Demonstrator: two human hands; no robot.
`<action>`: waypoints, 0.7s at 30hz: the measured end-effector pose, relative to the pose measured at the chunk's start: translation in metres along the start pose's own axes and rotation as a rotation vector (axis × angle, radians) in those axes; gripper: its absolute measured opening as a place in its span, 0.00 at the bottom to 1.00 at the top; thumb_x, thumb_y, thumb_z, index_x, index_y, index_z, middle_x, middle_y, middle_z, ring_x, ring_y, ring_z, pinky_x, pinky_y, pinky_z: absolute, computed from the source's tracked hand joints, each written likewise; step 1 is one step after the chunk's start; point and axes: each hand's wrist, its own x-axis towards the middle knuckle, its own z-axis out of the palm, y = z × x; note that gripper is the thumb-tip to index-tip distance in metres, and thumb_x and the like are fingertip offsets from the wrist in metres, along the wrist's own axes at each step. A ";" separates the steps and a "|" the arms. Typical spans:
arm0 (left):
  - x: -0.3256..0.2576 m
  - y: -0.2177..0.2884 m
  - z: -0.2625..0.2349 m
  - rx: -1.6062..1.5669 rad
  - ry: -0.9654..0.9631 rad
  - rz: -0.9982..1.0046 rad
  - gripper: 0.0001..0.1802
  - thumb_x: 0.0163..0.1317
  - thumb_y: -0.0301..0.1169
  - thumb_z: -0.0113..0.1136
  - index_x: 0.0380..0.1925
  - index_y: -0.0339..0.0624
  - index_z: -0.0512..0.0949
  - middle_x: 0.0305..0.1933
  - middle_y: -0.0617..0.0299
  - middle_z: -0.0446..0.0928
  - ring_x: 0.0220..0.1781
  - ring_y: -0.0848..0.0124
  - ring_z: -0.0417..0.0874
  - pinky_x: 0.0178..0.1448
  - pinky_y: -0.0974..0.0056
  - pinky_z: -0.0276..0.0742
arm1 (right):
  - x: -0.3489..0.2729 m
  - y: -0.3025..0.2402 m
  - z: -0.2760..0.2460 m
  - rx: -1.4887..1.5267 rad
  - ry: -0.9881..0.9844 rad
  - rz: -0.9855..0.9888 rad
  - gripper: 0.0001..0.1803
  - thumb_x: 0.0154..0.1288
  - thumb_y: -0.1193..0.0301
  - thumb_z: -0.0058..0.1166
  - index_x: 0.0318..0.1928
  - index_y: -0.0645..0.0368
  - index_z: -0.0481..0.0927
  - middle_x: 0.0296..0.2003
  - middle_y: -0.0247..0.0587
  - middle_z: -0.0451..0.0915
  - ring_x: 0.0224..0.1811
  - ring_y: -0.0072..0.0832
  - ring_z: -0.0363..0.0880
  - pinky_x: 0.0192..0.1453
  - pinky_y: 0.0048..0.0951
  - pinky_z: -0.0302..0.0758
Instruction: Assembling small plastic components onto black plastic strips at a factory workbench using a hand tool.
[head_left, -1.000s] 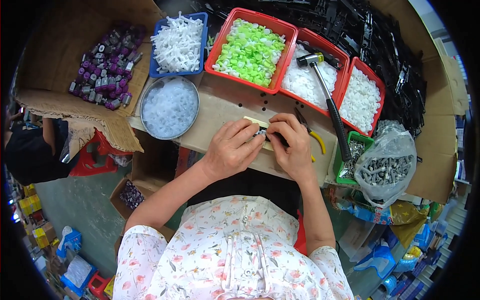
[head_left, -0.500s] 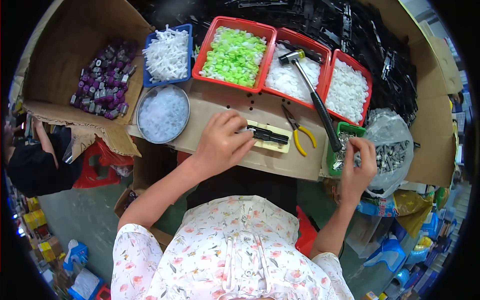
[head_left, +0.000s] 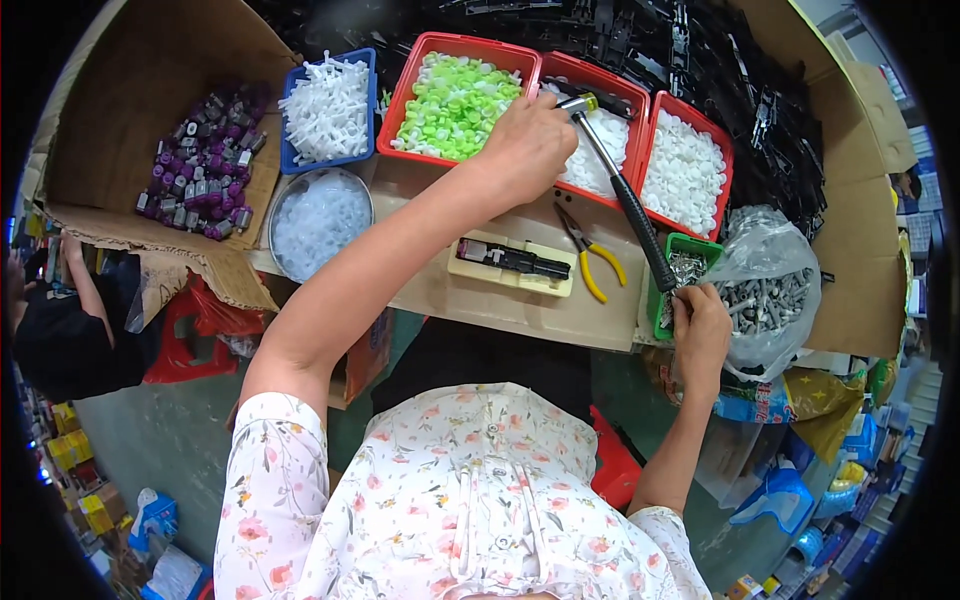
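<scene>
As seen from above, three red bins are counted along the back of the cardboard-topped bench: one red bin of green caps, one red bin of white parts beneath the hammer head, and one further red bin of white pieces. One blue bin of white pronged parts is set to their left, and one round metal bowl of clear pieces lies in front of it. One heap of purple-and-grey parts is kept in an open carton at far left.

Two tools are recorded: one hammer with a black handle and bright head, laid slantwise over the bins, and one pair of yellow-handled pliers lying flat. One small green tray and one clear plastic bag of grey metal screws are placed at the right edge.

One black assembly, long and narrow with a reddish end, is laid flat on a pale cream block at bench centre, well apart from both hands.

The left hand is bent over the edge of the green-cap bin, fingers curled down; whether anything is pinched cannot be told. The right hand is closed at the green tray's rim beside the bag; its contents cannot be told.
</scene>
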 end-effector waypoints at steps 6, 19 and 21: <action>0.014 -0.004 0.006 0.051 -0.189 -0.088 0.03 0.49 0.26 0.68 0.25 0.40 0.85 0.33 0.56 0.82 0.48 0.57 0.79 0.55 0.54 0.73 | -0.001 0.005 -0.003 0.143 0.073 0.025 0.03 0.62 0.79 0.58 0.36 0.66 0.82 0.31 0.50 0.78 0.31 0.50 0.78 0.37 0.43 0.73; 0.014 -0.005 0.003 -0.062 -0.151 -0.082 0.02 0.45 0.23 0.66 0.21 0.42 0.84 0.30 0.52 0.83 0.46 0.54 0.81 0.55 0.54 0.70 | 0.004 0.005 -0.011 0.334 0.262 0.055 0.04 0.61 0.80 0.61 0.36 0.68 0.83 0.28 0.40 0.78 0.23 0.24 0.74 0.30 0.27 0.70; 0.016 -0.005 0.004 -0.006 -0.192 -0.070 0.03 0.45 0.22 0.65 0.21 0.42 0.85 0.30 0.51 0.83 0.46 0.54 0.81 0.55 0.54 0.70 | 0.004 0.008 -0.011 0.344 0.229 0.069 0.04 0.60 0.80 0.62 0.36 0.68 0.83 0.28 0.40 0.79 0.23 0.23 0.74 0.29 0.26 0.70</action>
